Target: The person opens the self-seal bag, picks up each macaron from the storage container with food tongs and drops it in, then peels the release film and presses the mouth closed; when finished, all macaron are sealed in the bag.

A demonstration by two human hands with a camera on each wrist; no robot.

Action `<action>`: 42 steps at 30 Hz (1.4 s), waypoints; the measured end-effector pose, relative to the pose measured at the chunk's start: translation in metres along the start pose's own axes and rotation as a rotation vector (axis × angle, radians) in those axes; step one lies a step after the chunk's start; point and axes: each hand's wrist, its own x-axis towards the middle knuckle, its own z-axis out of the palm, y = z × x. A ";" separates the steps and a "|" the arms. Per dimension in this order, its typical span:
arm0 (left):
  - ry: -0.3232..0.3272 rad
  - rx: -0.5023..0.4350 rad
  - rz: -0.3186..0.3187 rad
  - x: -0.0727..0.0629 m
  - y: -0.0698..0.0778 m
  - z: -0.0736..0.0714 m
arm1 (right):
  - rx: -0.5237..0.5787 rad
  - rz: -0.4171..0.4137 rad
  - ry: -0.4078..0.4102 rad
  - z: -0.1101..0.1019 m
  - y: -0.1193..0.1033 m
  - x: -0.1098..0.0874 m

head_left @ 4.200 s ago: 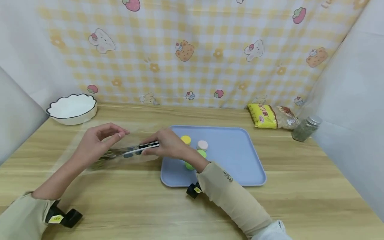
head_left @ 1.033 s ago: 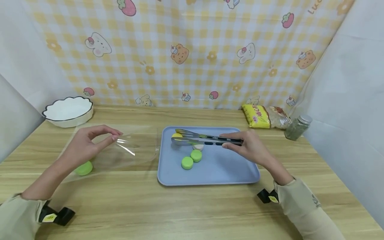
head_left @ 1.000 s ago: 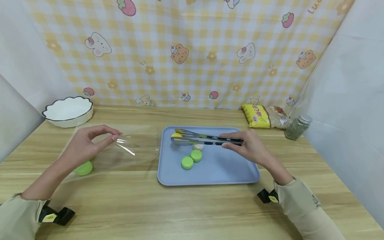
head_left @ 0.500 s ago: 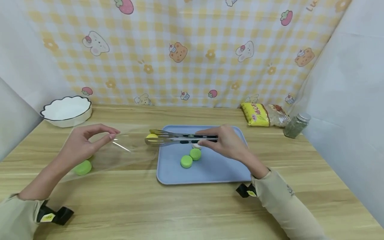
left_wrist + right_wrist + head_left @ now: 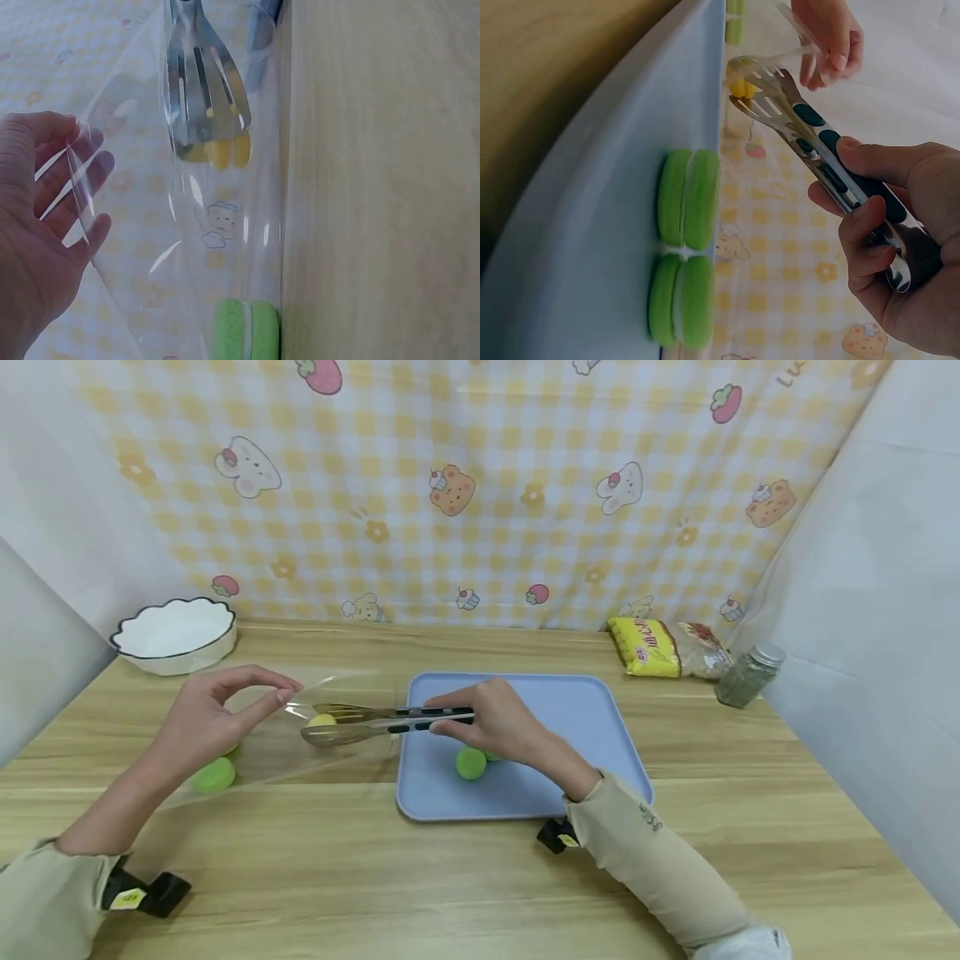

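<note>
My left hand (image 5: 217, 710) pinches the upper film of a clear plastic bag (image 5: 277, 756) between thumb and fingertip, lifting it off the wooden table. A green macaron (image 5: 213, 775) lies inside the bag below this wrist; another is mostly hidden by the hand. In my right hand (image 5: 498, 722) are metal serving tongs (image 5: 832, 161) with dark grip pads, squeezed around a yellow macaron (image 5: 322, 722). The tongs' slotted heads seem to be within the bag, seen through film in the left wrist view. Two green macarons (image 5: 686, 199) stay on the blue tray (image 5: 562, 718) beneath my right hand.
A white scalloped bowl (image 5: 176, 639) stands at the back left. Towards the back right are a yellow food packet (image 5: 648, 647) and a glass jar of dried herbs (image 5: 750, 675). A checked curtain (image 5: 495, 543) hangs behind the table.
The right hand has carried the yellow macaron in the tongs leftward from the tray to the bag. The left hand still pinches the bag in nearly the same place.
</note>
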 end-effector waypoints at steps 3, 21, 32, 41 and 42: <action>0.006 -0.009 0.018 0.001 0.000 0.000 | 0.007 0.010 0.010 0.006 -0.004 0.008; 0.022 -0.088 0.162 0.003 0.004 0.000 | -0.059 0.125 0.039 0.049 -0.033 0.057; 0.055 -0.044 0.182 0.002 -0.001 0.000 | -0.098 0.191 0.029 0.067 -0.041 0.071; 0.061 0.003 0.196 0.001 -0.008 0.002 | -0.117 0.199 0.001 0.071 -0.039 0.071; 0.060 0.007 0.193 0.001 -0.009 0.002 | -0.108 0.199 0.001 0.070 -0.038 0.070</action>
